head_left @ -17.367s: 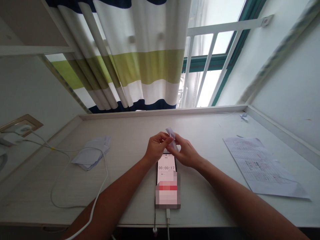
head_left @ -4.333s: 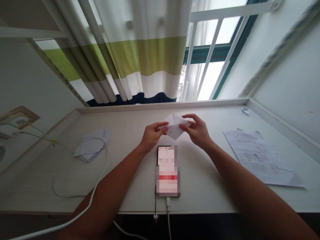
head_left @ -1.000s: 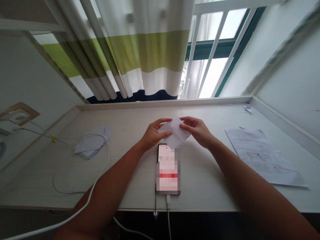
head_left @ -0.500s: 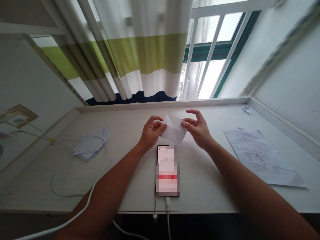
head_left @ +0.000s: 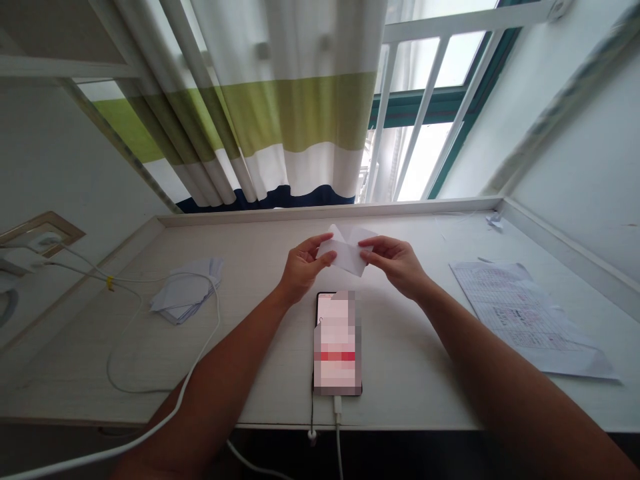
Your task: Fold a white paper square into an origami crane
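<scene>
A small white folded piece of paper (head_left: 349, 259) is held up over the desk between my two hands. My left hand (head_left: 304, 267) pinches its left side between thumb and fingers. On the right side, my right hand (head_left: 395, 261) grips the paper the same way, thumb below and index finger above. The paper's top edge shows a V-shaped notch between two raised flaps. Below the hands a phone (head_left: 338, 347) lies on the desk, its screen mostly blurred out, with a white cable (head_left: 338, 413) plugged into its lower end.
To the left lies a stack of folded white papers (head_left: 186, 293), crossed by a white cord (head_left: 216, 313) from the wall socket (head_left: 47, 237). Printed sheets (head_left: 525, 320) rest on the right. A crumpled paper scrap (head_left: 495, 221) sits in the far right corner. A raised ledge (head_left: 300, 212) edges the desk's back.
My right hand's raised index finger has come down onto the paper, and the left fingers have shifted up along it. The paper has turned, and a notch now shows at its top.
</scene>
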The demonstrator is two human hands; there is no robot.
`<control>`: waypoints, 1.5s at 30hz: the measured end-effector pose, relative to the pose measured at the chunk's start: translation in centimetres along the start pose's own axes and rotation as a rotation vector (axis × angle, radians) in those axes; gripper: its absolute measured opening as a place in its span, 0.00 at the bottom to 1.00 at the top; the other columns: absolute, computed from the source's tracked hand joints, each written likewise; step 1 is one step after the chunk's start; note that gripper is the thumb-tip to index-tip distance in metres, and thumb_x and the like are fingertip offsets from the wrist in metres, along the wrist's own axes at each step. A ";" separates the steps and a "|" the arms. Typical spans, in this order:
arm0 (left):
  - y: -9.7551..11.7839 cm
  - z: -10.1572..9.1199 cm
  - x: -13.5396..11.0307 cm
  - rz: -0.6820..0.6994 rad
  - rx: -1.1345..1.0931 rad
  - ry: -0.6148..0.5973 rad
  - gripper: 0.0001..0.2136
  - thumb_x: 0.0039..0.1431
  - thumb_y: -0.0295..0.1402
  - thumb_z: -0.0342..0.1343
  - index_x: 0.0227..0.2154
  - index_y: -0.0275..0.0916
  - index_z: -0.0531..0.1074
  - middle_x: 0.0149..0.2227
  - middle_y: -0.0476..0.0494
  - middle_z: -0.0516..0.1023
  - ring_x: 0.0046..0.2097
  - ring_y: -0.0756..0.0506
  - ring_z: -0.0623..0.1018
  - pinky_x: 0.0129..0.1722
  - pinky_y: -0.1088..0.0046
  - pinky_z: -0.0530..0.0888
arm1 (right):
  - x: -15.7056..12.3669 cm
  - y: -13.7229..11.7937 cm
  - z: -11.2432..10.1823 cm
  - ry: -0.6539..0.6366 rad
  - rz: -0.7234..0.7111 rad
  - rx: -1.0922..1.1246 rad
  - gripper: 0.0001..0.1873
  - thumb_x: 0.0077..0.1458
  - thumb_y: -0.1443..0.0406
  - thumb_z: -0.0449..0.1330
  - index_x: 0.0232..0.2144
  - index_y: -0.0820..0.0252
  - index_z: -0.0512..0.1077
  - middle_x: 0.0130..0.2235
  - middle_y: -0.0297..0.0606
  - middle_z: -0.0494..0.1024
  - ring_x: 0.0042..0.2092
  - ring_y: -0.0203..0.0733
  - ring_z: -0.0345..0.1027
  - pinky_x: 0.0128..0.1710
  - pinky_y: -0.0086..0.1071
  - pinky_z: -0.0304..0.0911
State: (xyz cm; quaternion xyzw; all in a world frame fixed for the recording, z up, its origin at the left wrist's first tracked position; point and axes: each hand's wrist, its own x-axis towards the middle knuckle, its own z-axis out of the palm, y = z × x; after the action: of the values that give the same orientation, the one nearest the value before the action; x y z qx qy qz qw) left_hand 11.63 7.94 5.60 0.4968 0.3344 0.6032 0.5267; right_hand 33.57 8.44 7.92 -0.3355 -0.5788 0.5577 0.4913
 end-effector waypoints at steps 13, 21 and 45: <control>0.2 -0.2 0.0 -0.123 -0.032 -0.025 0.13 0.46 0.34 0.74 0.36 0.39 0.84 0.33 0.47 0.80 0.31 0.54 0.70 0.31 0.77 0.66 | 0.2 0.5 -0.2 0.035 0.013 0.018 0.16 0.47 0.56 0.76 0.38 0.55 0.85 0.37 0.39 0.83 0.38 0.43 0.74 0.39 0.38 0.71; 0.5 -0.3 -0.1 -0.160 -0.014 -0.050 0.17 0.44 0.34 0.76 0.40 0.39 0.85 0.35 0.44 0.84 0.35 0.50 0.77 0.38 0.71 0.73 | 0.2 0.2 -0.1 0.067 0.023 -0.003 0.18 0.42 0.56 0.78 0.36 0.55 0.85 0.36 0.40 0.85 0.40 0.44 0.76 0.42 0.41 0.72; 0.4 -0.6 0.3 -0.114 0.139 -0.004 0.21 0.45 0.39 0.75 0.41 0.35 0.80 0.34 0.43 0.84 0.33 0.49 0.77 0.35 0.72 0.70 | 0.4 0.8 -0.4 0.080 0.056 -0.058 0.19 0.45 0.53 0.77 0.32 0.60 0.81 0.33 0.40 0.83 0.35 0.43 0.75 0.39 0.39 0.72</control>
State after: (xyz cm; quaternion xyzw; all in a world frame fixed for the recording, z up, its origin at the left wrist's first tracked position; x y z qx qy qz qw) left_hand 10.91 8.19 5.87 0.5136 0.4023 0.5466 0.5250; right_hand 33.69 9.10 7.18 -0.3876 -0.5649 0.5407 0.4883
